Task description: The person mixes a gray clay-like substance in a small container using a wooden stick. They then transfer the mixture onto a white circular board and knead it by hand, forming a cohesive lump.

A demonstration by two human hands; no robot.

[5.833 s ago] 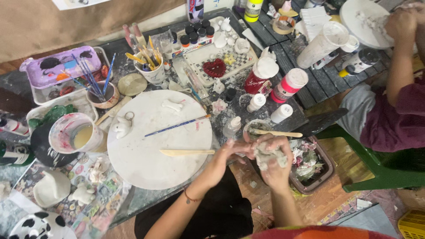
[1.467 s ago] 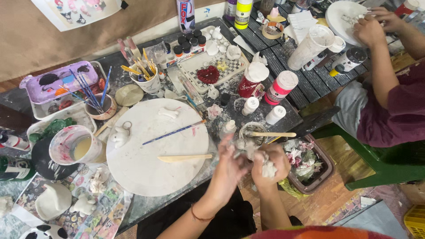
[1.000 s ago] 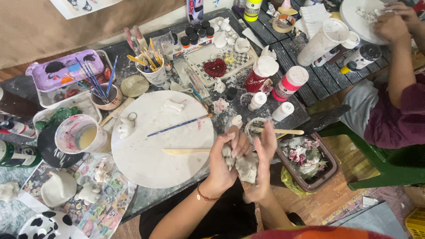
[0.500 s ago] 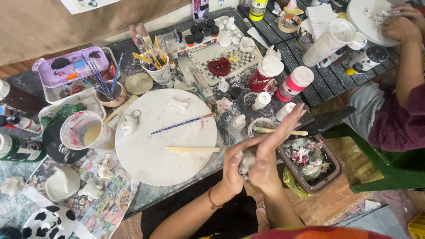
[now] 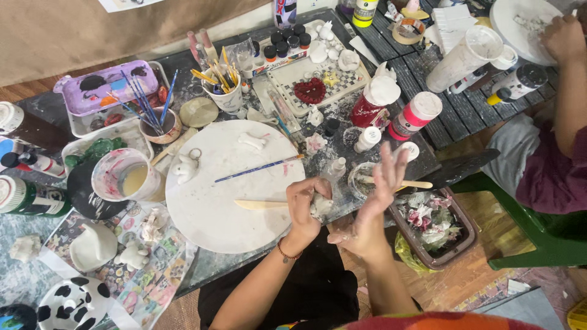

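Our left hand [image 5: 304, 205] sits at frame centre, just off the lower right edge of the round white board [image 5: 220, 195], fingers clenched around a lump of white clay [image 5: 320, 206]. The lump shows at the right side of the fist, between both hands.

Our right hand [image 5: 373, 208] is just right of the lump, fingers released and spread, pointing toward the top of the frame, palm turned toward the clay. We cannot tell whether the palm touches it.

On the board: a blue-handled brush [image 5: 257, 169] lying diagonally, a flat wooden stick [image 5: 260, 205] near the lower edge just left of our left hand, a small white bone-shaped piece [image 5: 252, 142] near the top, and a small white figure with a key ring [image 5: 184, 166] at the left edge.

Left of the board: a paint-stained cup with yellowish liquid [image 5: 125, 177]. Upper left: a purple tray [image 5: 107, 91] and a cup of brushes [image 5: 160, 122]. Above the board: a checkered tray [image 5: 318, 79] holding a red heart-shaped piece [image 5: 310, 90].

Right of our right hand: a brown tray of scraps [image 5: 434, 226], low right of centre.

Upper right corner: another person's hand [image 5: 559, 36] on a second white board [image 5: 520, 24].
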